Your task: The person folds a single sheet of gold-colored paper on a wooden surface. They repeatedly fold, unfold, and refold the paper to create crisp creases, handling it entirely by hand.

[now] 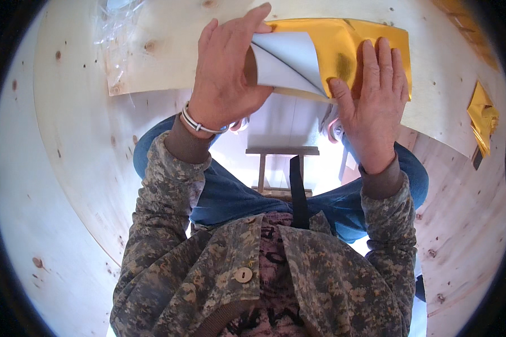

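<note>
A sheet of gold foil paper (pixel 331 42) with a white underside lies on the wooden table (pixel 163 62) near its front edge. My left hand (pixel 227 73) pinches the sheet's near left corner and curls it over, so the white back shows. My right hand (pixel 374 95) lies flat on the gold surface, fingers spread, with the thumb pressing at the edge of the fold. A silver bracelet circles my left wrist.
A clear plastic wrapper (pixel 115 33) lies at the table's back left. A folded gold paper piece (pixel 482 118) sits on the table at the right. Beneath the table edge are my blue-trousered legs and a small wooden stool (pixel 281 168) on the pale floor.
</note>
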{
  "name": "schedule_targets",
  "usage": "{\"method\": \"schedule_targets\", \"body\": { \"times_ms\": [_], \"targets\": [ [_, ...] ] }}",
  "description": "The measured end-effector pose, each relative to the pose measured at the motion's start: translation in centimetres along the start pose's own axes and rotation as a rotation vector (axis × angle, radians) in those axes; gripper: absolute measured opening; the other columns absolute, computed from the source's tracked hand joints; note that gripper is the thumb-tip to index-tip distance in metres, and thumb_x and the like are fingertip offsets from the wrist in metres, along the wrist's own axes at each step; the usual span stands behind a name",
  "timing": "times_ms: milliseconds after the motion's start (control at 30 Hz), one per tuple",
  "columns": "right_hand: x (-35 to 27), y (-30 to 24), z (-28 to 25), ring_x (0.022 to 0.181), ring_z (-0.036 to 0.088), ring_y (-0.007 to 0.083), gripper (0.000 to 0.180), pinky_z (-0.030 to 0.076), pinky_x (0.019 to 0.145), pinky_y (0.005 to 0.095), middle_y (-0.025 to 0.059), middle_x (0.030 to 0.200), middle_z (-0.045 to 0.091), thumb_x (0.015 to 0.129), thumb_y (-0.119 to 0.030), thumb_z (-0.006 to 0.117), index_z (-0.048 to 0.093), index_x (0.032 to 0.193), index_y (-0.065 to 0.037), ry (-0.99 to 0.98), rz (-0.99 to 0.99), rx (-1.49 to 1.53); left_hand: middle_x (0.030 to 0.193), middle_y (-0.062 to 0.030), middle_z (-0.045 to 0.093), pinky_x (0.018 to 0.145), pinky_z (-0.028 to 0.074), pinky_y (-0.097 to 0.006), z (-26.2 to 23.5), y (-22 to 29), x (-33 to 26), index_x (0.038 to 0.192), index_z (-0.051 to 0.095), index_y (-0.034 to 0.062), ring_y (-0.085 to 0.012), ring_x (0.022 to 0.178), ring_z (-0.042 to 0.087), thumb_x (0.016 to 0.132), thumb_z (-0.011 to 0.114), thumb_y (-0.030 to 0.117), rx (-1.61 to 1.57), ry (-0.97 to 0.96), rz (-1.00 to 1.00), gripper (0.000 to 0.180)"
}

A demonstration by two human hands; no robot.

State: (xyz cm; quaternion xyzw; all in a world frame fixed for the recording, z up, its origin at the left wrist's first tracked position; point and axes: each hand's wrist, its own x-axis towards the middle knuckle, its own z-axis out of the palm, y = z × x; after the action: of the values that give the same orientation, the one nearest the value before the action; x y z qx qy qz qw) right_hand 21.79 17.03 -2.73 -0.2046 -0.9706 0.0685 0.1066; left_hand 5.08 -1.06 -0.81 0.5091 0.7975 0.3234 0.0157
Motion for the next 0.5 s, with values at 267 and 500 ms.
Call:
{"method": "schedule_targets", "body": {
  "times_ms": [267,500],
  "targets": [
    [-0.1,0.4,0.4,0.143,0.032,0.0419,0.072,0.024,0.116,0.0543,0.0215,0.153,0.04,0.092,-0.052,0.061,0.046,0.146,-0.007,0.018,-0.043,-0.016,0.106,-0.0026,0.067,0.112,0.028,-0.055,-1.9,-1.7,-1.5,0.103,0.072,0.0153,-0.0251,0.11,0.061,0.069,0.075,0.007,0.073,-0.096,0.148,0.036],
    [0.0,0.5,0.7,0.141,0.035,0.0418,0.071,0.025,0.115,0.0541,0.0204,0.151,0.043,0.091,-0.052,0.062,0.048,0.144,-0.007,0.049,-0.069,-0.003,0.103,-0.004,0.063,0.106,0.029,-0.055,-2.0,-1.7,-1.9,0.091,0.067,0.0153,-0.0256,0.104,0.058,0.077,0.075,0.014,-0.018,-0.049,0.211,0.017]
  ]
}}
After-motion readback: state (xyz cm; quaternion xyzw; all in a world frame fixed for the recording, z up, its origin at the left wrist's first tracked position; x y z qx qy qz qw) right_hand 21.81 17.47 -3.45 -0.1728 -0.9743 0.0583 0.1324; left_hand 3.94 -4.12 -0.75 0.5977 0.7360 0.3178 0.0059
